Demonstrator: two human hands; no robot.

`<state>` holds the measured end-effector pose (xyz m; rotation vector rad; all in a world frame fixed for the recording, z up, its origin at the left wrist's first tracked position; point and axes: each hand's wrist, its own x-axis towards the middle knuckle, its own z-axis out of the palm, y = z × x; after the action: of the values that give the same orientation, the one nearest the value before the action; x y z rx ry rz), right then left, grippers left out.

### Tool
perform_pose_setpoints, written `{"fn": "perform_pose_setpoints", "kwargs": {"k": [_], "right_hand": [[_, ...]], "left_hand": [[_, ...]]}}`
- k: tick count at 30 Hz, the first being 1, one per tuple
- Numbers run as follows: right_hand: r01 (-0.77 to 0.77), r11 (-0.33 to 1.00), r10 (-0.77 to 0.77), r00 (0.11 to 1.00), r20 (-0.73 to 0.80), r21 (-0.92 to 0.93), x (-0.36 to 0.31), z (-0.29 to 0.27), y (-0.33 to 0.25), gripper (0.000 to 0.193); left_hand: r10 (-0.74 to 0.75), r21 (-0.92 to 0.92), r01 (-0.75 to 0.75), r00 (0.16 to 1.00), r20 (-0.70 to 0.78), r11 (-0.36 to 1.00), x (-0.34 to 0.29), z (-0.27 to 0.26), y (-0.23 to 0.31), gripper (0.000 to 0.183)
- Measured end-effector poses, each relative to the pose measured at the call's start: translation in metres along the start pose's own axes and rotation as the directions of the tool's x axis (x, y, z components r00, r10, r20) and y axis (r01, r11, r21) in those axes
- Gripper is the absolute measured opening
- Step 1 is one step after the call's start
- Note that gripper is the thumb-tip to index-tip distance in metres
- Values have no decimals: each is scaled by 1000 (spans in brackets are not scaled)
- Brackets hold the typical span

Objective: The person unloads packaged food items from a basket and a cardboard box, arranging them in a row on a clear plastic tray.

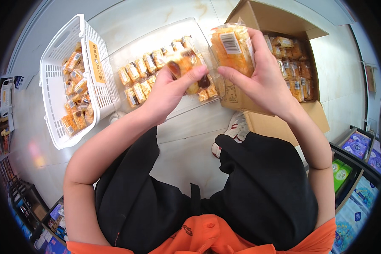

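My left hand [165, 91] is closed around a plastic-wrapped bread [183, 63] with dark patches, partly blurred. Beside it, my right hand [266, 80] grips another wrapped bread [232, 48], golden, its barcode label facing up. Both breads are held above a clear plastic bin [133, 47], where rows of small wrapped breads [150, 62] stand on the floor. To the right is an open cardboard box [275, 15] packed with more wrapped breads [295, 67]. My left hand hides part of the bin's near rows.
A white perforated basket [106, 91] with an orange sign stands at the left, holding loose wrapped breads [74, 84]. My shoe [236, 127] is near the carton's lower flap [264, 125]. Shelves with purple and blue packages [357, 144] line the right; more shelving [29, 199] is at the lower left.
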<state>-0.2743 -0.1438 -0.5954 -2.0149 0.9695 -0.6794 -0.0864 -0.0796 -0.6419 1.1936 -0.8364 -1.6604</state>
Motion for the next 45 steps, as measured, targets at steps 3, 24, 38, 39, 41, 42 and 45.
{"fn": "perform_pose_setpoints", "kwargs": {"k": [3,24,38,39,41,42,45], "right_hand": [[-77,995,77,997,3,-64,-4,-2,14,56],[-188,982,186,981,46,30,-13,-6,39,50],[-207,976,213,971,106,-63,-13,-3,40,50],[-210,976,215,970,111,-62,-13,-2,40,50],[-203,976,211,971,112,-78,-14,-2,40,50],[-201,976,210,971,111,-88,-14,-2,41,50],[-209,976,215,967,138,-60,-14,-2,37,50]], "left_hand": [[-292,162,299,954,-63,941,-1,-16,-29,44],[94,677,450,790,-606,583,46,-16,-190,44],[58,811,190,962,-265,552,31,-42,-183,32],[83,830,194,958,-276,523,32,-40,-181,29],[47,806,208,959,-280,554,33,-35,-173,23],[29,794,214,960,-279,570,34,-33,-169,21],[34,760,144,976,-213,633,32,-46,-187,19]]}}
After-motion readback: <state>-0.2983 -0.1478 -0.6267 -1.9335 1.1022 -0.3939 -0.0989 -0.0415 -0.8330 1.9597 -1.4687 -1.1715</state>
